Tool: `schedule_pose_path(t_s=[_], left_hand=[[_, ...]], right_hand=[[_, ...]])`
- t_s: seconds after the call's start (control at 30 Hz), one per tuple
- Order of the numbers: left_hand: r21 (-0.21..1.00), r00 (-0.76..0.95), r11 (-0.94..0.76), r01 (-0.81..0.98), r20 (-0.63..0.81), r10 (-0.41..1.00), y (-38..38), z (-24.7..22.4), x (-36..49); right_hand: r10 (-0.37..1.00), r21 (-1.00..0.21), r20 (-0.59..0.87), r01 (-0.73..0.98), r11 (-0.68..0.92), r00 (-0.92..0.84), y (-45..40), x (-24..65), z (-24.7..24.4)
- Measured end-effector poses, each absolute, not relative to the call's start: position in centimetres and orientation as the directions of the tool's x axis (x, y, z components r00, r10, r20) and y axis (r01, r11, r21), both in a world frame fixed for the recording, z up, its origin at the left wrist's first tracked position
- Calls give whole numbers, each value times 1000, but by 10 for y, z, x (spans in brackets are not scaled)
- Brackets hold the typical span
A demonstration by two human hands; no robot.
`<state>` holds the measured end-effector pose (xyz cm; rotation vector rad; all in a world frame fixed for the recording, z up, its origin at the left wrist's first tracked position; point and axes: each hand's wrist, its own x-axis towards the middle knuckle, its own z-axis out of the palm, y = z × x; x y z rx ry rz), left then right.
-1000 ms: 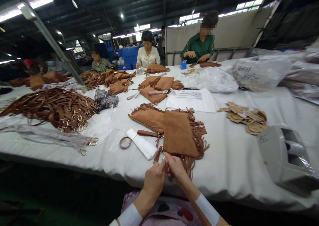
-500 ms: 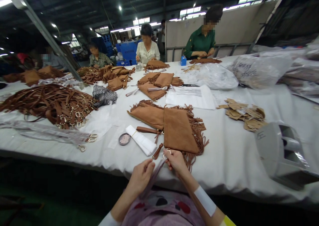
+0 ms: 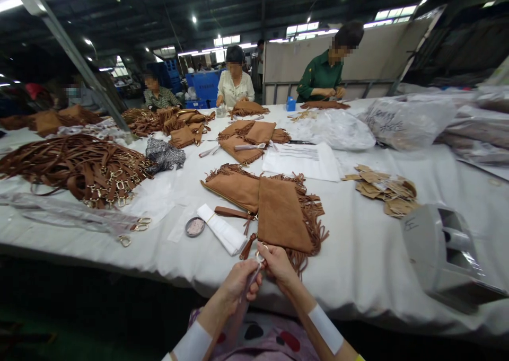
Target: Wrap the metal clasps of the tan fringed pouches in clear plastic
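Across a dim, lamp-lit hall runs a long table [image 3: 358,260] under wrinkled white cloth, with people seated or standing at its far side. At its near edge, the left hand [image 3: 242,280] curls closed around a plastic-wrapped strap [image 3: 238,310], while the right hand [image 3: 278,263] pinches its metal clasp [image 3: 261,254]. The strap trails down over the lap. Just beyond lies a fringed brown bag [image 3: 282,212]; pale cloth stretches from it to a grey holder [image 3: 427,249] near the right-hand edge.
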<state>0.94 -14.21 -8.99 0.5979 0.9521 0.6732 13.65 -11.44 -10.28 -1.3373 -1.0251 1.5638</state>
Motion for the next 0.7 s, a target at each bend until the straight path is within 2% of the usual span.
schedule_pose_path(t_s=[0.17, 0.27, 0.3, 0.37, 0.43, 0.47, 0.5, 0.57, 0.63, 0.7], left_hand=[[871, 274, 491, -3, -471, 838, -152, -93, 13], [901, 241, 421, 105, -433, 868, -154, -104, 6], [900, 225, 424, 104, -436, 871, -154, -108, 4], [893, 198, 441, 89, -450, 871, -155, -114, 1], [886, 188, 456, 81, -463, 866, -158, -117, 0], [885, 185, 460, 80, -466, 865, -160, -117, 1], [884, 178, 461, 81, -467, 866, -161, -117, 2], [884, 150, 460, 82, -467, 871, -163, -117, 4], [884, 125, 459, 85, -467, 876, -163, -117, 5], [883, 122, 461, 87, -468, 875, -163, -116, 5]], right_hand=[[973, -967, -223, 115, -228, 56, -125, 148, -94], [939, -950, -91, 255, -182, 332, -136, 201, -77], [878, -928, 13, 332, -167, 478, -142, 227, -69], [618, -861, 263, 469, -197, 741, -161, 290, -52], [333, -770, 458, 555, -314, 824, -183, 354, -37], [249, -724, 517, 574, -383, 819, -193, 384, -32], [206, -685, 540, 568, -455, 816, -201, 409, -29], [253, -700, 375, 451, -554, 892, -213, 448, -29], [342, -744, 205, 373, -555, 917, -216, 468, -34], [391, -789, 170, 362, -497, 905, -215, 474, -40]])
